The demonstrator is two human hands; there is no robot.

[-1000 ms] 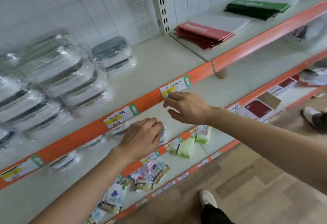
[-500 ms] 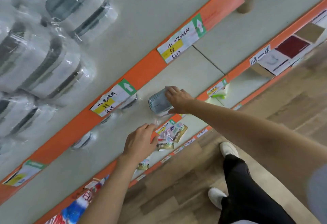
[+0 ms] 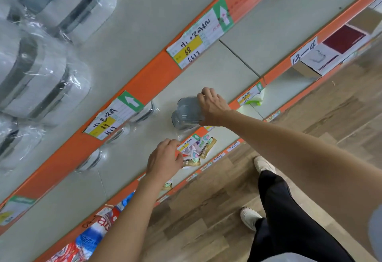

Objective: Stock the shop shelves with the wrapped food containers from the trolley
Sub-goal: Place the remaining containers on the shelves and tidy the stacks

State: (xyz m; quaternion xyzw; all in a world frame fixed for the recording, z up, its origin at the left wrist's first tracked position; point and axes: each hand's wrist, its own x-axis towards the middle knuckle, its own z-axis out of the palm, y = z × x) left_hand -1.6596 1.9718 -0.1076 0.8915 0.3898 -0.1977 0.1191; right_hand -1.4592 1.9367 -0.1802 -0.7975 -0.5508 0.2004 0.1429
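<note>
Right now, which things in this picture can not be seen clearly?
- Grey-lidded wrapped container, head view: right hand covers its right end.
- Wrapped containers behind the orange shelf rail: mostly hidden.
- Left hand: fingertips hidden, grasp unclear.
- Small price labels: unreadable.

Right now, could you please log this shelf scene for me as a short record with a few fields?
right hand: grips the grey-lidded wrapped container on the second shelf
left hand: holds nothing, fingers loosely curled over the shelf's front edge
top shelf: wrapped containers stacked at the left
price tags: handwritten 68 and 89 on the orange rail
lower shelf: small sachets
</note>
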